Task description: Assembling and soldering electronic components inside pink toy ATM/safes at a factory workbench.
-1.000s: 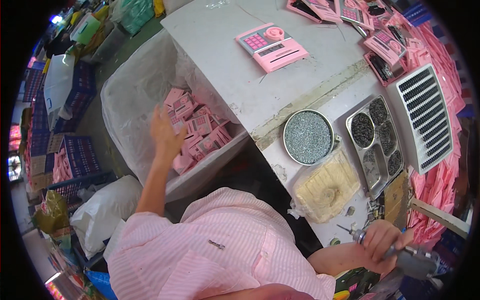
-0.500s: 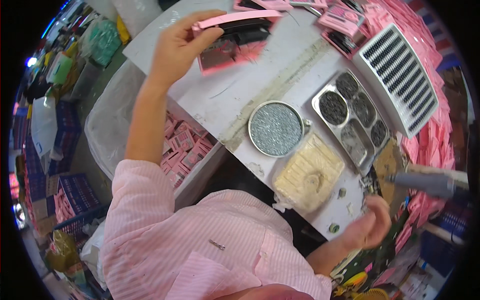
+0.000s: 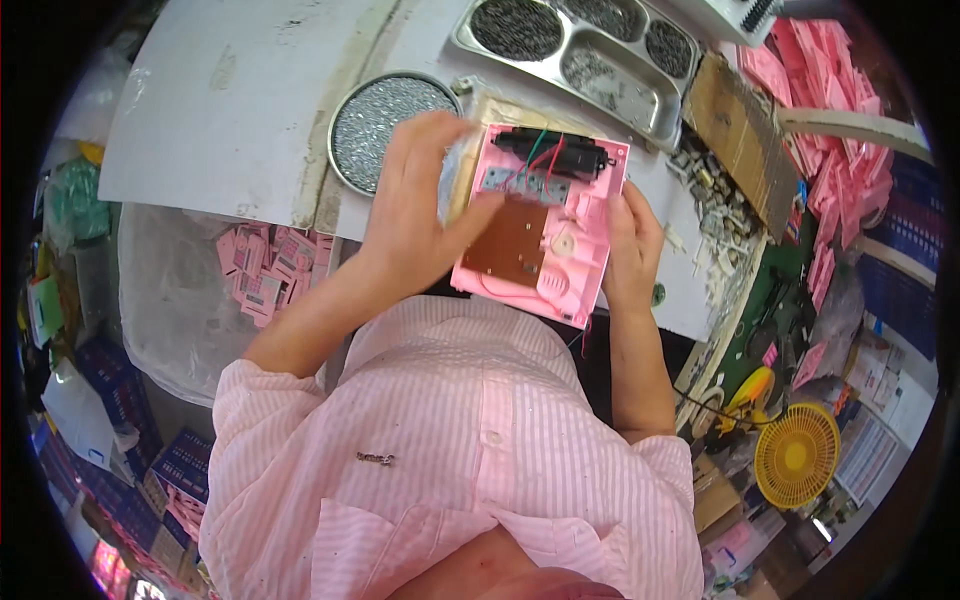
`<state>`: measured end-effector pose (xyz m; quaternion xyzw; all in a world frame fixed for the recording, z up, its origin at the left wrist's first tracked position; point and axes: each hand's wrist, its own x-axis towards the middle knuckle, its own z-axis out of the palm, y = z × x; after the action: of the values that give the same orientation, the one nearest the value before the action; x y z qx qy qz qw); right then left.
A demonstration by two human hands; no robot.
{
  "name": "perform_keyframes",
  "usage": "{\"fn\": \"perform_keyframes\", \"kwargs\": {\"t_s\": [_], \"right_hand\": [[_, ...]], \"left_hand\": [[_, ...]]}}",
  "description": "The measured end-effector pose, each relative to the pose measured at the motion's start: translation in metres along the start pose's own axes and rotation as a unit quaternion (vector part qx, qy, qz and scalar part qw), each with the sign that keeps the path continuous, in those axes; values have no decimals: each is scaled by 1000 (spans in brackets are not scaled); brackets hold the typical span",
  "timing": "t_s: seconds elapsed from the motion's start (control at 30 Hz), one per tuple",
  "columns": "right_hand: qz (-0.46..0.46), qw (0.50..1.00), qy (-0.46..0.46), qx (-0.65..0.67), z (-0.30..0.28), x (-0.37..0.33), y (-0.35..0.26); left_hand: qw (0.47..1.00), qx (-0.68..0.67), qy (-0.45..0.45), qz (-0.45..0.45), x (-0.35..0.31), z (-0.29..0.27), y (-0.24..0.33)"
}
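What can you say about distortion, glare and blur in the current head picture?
Head view: fisheye distortion bends the pale bar near the right rim, with black corners; head view: small highlights shine on the metal tray; head view: the pink casing and its wires read fairly clearly, while the left hand seems slightly soft.

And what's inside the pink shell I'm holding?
The pink shell holds a black housing, red and green wires and a brown board. The left hand covers part of the board; anything beneath is hidden.
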<state>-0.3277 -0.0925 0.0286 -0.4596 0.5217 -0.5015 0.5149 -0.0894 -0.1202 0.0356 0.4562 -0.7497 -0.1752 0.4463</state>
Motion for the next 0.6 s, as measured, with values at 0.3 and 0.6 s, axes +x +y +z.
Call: {"fn": "perform_keyframes", "kwargs": {"t_s": [0.3,0.6], "right_hand": [[-212,897,68,-381,-5,44,25],[94,904,-125,-398,-17,-34,-22]], "left_hand": [[957,-57,-241,150,-24,-2,-25],[971,-40,-223,75,-20,0,1]]}}
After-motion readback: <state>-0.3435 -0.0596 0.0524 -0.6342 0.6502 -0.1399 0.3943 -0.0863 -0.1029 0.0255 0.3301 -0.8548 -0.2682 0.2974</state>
